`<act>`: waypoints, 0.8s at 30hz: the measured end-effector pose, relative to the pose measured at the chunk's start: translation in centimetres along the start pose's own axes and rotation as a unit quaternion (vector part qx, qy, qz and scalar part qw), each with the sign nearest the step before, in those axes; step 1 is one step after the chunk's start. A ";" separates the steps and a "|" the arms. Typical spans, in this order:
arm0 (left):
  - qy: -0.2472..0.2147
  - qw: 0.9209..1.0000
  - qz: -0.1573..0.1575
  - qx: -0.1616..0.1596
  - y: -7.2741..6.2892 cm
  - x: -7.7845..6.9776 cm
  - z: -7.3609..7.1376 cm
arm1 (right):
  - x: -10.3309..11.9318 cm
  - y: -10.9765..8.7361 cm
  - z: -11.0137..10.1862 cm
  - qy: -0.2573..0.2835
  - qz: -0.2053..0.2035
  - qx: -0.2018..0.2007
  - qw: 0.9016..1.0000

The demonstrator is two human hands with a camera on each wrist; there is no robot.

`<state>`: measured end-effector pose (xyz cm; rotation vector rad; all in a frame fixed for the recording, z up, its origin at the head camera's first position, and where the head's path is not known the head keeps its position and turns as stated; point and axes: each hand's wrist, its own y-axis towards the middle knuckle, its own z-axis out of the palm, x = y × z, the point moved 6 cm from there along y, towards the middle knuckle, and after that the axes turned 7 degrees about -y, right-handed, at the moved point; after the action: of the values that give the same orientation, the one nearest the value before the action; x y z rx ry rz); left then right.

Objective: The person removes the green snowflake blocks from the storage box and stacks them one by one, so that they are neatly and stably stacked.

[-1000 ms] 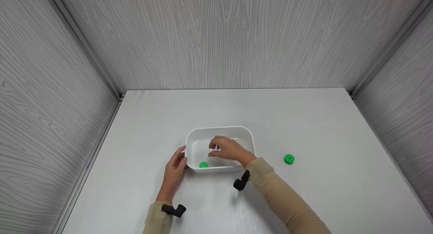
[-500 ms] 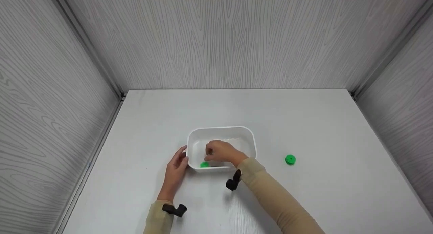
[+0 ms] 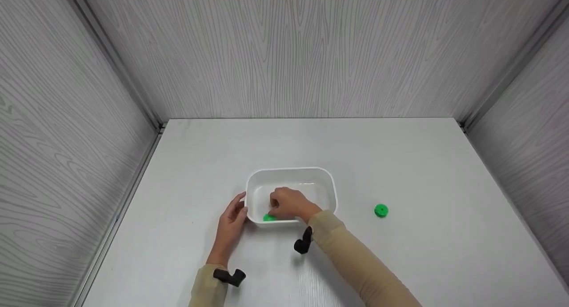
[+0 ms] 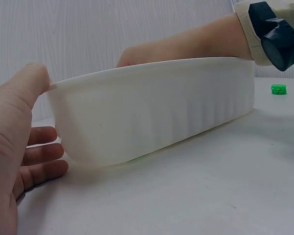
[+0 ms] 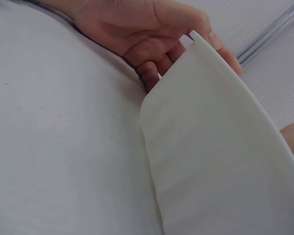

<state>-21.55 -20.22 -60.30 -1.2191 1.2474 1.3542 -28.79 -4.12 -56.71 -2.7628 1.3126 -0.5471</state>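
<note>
A white plastic box (image 3: 262, 173) with rounded corners stands on the table. At its left end my left hand (image 3: 231, 225) holds it, thumb at the rim and fingers along the outer wall, as the left wrist view shows. My right hand (image 3: 291, 203) reaches down inside the box with curled fingers. Its thumb and finger pinch a small green round piece (image 3: 268, 217) by the near left inner corner, partly covered by the thumb. The box wall hides that pinch from both wrist cameras.
Right of the box, a second green round piece (image 3: 381, 210) with a ridged edge and a small centre hole lies on the white table (image 3: 422, 253). Grey wood-patterned panels (image 3: 284, 53) enclose the back and both sides.
My right hand has lowered and come toward the near left corner, its fingers closing in onto the green piece. My left hand has stayed at the box.
</note>
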 end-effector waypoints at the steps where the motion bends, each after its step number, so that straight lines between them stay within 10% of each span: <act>1: -0.001 1.000 0.002 0.002 0.0 0.0 0.0 | 0.0 0.0 0.1 -0.002 0.001 0.000 1.000; 24: -0.006 1.000 -0.012 0.023 -0.8 -2.6 0.4 | -1.4 0.3 -0.2 0.035 0.065 -0.044 0.996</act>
<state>-20.49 -19.70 -57.76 -1.1888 1.2443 1.3072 -29.89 -3.24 -56.97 -2.7235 1.5539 -0.5975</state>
